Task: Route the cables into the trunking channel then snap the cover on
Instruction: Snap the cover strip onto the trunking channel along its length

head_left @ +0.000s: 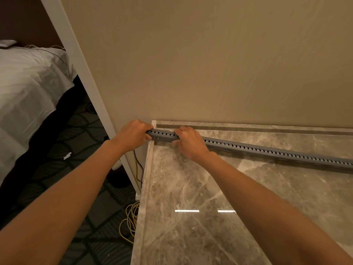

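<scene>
**Q:** Which way does it run?

**A:** One grey trunking channel [267, 151] stretches along the marble surface [210, 188] beside the wall. Its long axis runs from the left grip [133, 135] out past the right grip [191, 144] to the frame's edge.

**Q:** And the two grips?

**A:** The left clasps the channel's very end, and the right curls round it just beside. Below the left grip, yellow and grey cables [131, 220] loop on the floor, their number unclear.
</scene>
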